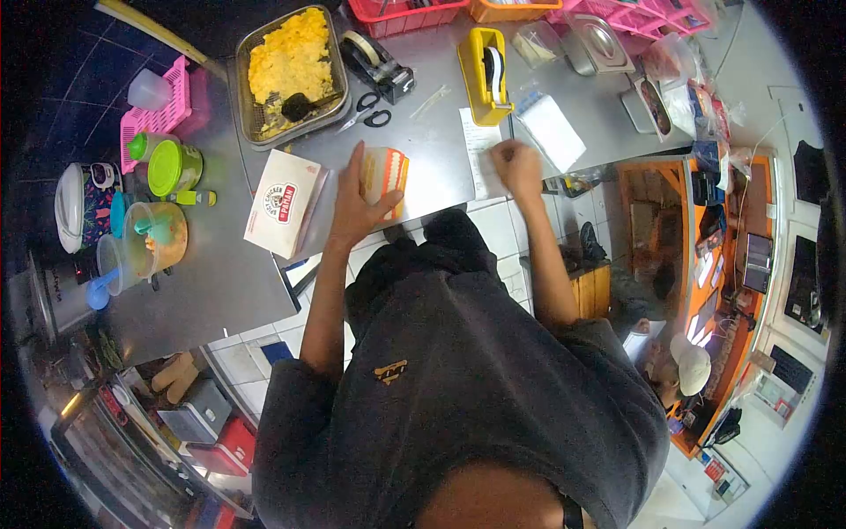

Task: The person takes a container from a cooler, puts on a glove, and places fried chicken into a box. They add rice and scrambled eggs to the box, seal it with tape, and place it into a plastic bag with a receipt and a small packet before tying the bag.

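My left hand (357,196) is wrapped around a small white-and-orange paper food pack (385,176) near the counter's front edge, thumb on its near side and fingers along its left. Just left of it sits a white printed chicken box (284,203). My right hand (517,167) is curled closed over the right edge of a written paper slip (481,145); what its fingers hold, if anything, I cannot make out. A white pad of paper (552,132) lies just beyond that hand to the right.
Behind my hands are a yellow tape dispenser (483,79), a black tape dispenser (377,66), scissors (366,115) and a tray of yellow food (240,101). Plastic tubs (174,167) stand at left. A person in a pale cap (690,363) is at right.
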The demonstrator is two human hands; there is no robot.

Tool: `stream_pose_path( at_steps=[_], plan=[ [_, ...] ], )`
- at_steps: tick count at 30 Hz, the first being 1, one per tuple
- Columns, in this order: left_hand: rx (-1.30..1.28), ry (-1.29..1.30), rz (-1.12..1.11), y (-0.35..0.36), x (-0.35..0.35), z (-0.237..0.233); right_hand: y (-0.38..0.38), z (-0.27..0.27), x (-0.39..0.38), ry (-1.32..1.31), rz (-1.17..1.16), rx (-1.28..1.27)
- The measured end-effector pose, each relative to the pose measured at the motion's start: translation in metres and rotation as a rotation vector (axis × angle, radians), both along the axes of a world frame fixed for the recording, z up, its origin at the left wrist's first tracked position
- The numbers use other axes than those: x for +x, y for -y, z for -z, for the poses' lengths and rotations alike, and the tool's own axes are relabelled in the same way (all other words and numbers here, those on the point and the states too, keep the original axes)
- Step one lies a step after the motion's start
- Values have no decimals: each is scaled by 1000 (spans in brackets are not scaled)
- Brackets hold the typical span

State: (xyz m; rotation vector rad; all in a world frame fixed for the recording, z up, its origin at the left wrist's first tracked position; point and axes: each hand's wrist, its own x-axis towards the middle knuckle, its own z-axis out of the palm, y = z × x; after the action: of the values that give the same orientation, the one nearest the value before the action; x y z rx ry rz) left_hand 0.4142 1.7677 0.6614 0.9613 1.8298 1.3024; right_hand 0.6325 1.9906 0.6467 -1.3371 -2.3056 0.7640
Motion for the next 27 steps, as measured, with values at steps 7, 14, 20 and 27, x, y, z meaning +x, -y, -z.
stream_pose_path(
  at_steps=[7, 14, 20, 27],
  plan=[
    [-330, -1003, -44, -37, 15, -17, -68, 31, 11, 181, 60, 16],
    [101, -823, 311, -68, 100, 11, -47, 40, 55, -172, 69, -590],
    [33, -801, 409, -84, 142, 35, -27, 58, 41, -605, -129, -436],
    [-53, -830, 357, -81, 152, 41, -27, 55, 40, -583, -151, -524]
  ],
)
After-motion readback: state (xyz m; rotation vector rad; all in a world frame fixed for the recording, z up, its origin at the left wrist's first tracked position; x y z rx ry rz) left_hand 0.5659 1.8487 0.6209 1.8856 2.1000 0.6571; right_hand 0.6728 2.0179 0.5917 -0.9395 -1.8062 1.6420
